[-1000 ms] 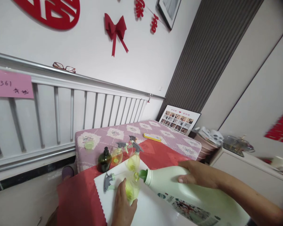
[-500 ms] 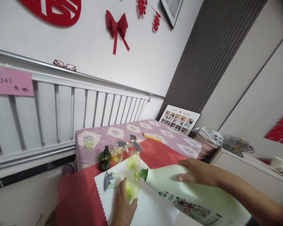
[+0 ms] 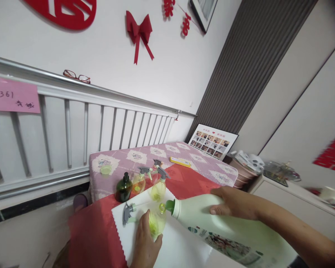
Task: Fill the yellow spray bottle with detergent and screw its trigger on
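My left hand [image 3: 147, 240] is closed round a clear yellow-green spray bottle [image 3: 158, 223], its top off and its mouth facing right. With my right hand [image 3: 226, 203] I grip a large pale-green detergent jug [image 3: 234, 234], tilted so that its green spout [image 3: 170, 206] meets or nearly meets the bottle's mouth. Whether liquid is flowing I cannot tell. A grey spray head [image 3: 128, 214] lies on the white mat [image 3: 181, 245] left of the bottle. Behind stand another yellow spray bottle [image 3: 158, 190], an orange one [image 3: 139, 184] and a dark green pump bottle [image 3: 124, 189].
A pale green cap [image 3: 106, 170] lies on the patterned tablecloth [image 3: 136, 156] at the left. Farther back is a yellow-edged box [image 3: 180, 162]. A white radiator [image 3: 106, 123] runs behind the table. At right are a basket [image 3: 240, 175] and a white cabinet [image 3: 296, 204].
Almost nothing differs. Both hands, the jug and the spray bottle keep the same places, with only a very slight shift of the view.
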Demonstrator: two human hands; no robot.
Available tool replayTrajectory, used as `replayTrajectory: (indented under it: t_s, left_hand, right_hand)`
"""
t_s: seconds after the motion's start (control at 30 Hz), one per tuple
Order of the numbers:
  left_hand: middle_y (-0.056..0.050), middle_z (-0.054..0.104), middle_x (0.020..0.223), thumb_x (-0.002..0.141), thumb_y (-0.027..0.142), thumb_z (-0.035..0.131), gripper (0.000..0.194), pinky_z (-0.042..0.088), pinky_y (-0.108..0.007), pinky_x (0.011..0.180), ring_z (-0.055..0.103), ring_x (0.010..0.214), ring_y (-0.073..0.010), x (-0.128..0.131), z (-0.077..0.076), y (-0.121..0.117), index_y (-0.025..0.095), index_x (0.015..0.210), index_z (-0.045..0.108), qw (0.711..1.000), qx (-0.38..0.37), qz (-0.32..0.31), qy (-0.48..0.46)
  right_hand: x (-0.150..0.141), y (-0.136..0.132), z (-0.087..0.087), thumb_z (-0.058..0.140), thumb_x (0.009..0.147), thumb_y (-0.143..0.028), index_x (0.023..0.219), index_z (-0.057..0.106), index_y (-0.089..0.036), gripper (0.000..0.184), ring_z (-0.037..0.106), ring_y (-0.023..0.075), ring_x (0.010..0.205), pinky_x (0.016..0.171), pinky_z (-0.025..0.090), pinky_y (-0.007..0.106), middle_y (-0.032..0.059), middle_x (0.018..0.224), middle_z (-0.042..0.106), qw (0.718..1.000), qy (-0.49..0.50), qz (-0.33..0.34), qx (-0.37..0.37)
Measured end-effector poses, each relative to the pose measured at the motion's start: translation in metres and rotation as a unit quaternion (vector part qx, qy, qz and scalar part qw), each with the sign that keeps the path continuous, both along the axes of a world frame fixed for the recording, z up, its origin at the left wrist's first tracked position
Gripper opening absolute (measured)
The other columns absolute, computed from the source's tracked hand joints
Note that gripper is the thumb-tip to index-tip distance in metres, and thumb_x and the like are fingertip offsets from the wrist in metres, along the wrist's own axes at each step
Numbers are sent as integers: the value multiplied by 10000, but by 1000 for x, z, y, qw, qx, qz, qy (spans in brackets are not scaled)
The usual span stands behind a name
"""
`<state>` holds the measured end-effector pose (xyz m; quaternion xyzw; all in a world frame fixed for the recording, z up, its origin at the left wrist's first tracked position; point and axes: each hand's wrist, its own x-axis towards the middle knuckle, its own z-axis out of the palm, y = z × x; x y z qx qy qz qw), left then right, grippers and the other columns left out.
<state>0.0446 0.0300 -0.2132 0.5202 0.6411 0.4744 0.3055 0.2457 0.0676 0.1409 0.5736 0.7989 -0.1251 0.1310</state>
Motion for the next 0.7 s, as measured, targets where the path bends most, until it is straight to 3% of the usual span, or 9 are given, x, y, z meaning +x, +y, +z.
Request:
replayTrajectory:
  t_s: [0.1,0.7]
  left_hand:
    - [-197,410,1573,712,184,591,847,329,-472,1226,362,1490,-319,1,-2,1,140,1490,258,1000,4,5,-2]
    - [-205,415,1557,715,161,570,827,327,-484,1223,369,1481,-322,2,5,-1,122,1485,268,1000,7,12,0]
  right_hand:
    - [-1,0,0,629,802,-549,914,638,-187,379,710,325,963,741,531,342,139,1034,764,999,10,0,-32]
    - [-3,3,4,657,798,-547,942,657,-179,395,711,321,975,760,523,346,135,1063,765,999,14,-3,-35]
